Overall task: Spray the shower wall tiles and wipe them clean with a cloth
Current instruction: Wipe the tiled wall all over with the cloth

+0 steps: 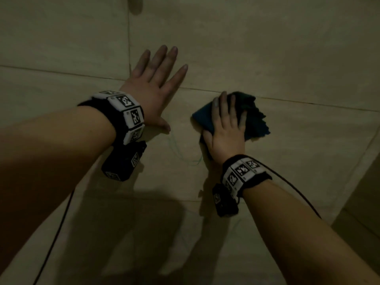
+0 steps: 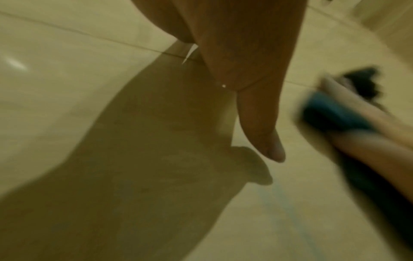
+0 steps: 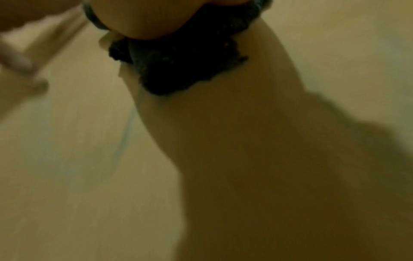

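A: Where was the cloth (image 1: 254,118) at that moment?

B: Under the right hand (image 1: 226,130). It was a dark blue-green cloth, bunched up, pressed against the beige wall tiles (image 1: 287,48). The fingers (image 1: 219,112) lay spread over it and looked fairly straight, and the thumb sat at its lower left edge. The frilled edge of the cloth stuck out past the fingertips and to the right of that hand.

A: And the other hand?

B: The left hand (image 1: 152,85) lay flat on the tiles just to the left of the cloth, apart from it, fingers straight and fanned, holding nothing. Its thumb (image 2: 261,127) pointed towards the right hand.

A: Anything on the tiles between the two?

B: A thin pale blue streak (image 1: 181,153) curved below the left thumb and ran towards the heel of the right hand. A grout line (image 1: 287,100) crossed the wall just beyond the fingertips of the right hand.

A: What did the wrist views add?

B: Little, both were blurred. The right wrist view showed the cloth (image 3: 178,67) dark beneath the palm, with shadow on the tile below
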### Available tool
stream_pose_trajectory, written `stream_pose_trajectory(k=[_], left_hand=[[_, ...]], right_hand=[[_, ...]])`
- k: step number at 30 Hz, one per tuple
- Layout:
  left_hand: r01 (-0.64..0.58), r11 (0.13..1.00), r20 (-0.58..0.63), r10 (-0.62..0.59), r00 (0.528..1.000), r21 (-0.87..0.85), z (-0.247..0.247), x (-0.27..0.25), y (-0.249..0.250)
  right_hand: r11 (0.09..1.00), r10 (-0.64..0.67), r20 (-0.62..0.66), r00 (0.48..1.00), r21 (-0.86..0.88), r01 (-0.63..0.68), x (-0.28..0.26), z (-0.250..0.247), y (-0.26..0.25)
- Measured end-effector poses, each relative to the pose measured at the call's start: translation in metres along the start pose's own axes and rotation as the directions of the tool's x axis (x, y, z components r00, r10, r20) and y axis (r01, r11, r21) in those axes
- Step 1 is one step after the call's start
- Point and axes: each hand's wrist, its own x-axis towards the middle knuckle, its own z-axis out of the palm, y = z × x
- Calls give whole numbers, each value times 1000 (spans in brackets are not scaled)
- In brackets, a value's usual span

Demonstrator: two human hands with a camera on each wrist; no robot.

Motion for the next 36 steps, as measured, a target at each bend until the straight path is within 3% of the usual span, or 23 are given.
stream_pose_trajectory(k=[5,12,20,23,26,29,33,36], left_hand=[[23,999,59,-24,998,31,14,-17,-21],[8,999,63,-11,998,51,14,-16,-22],[-6,1000,13,5,1000,28,18,-23,-34],[92,996,13,-92,996,-7,20,-27,-38],[88,996,5,-88,996,-16,24,-27,-40],[74,997,20,-74,997,14,28,-26,-44],[65,997,36,-66,997,33,31,-25,-47],[64,997,14,-64,998,31,33,-24,-47]], right_hand=[[1000,-19,18,1000,6,19,-14,5,-8],[974,185,5,983,132,-184,30,-12,-33],[962,252,-14,968,108,-249,66,-26,-52],[982,170,-25,985,83,-168,58,-20,-51],[998,-39,13,999,47,38,28,-3,-55],[973,-227,111,968,-10,230,-11,15,-65],[967,-251,169,953,-4,255,-16,16,-69],[979,-199,130,971,62,193,5,3,-78]])
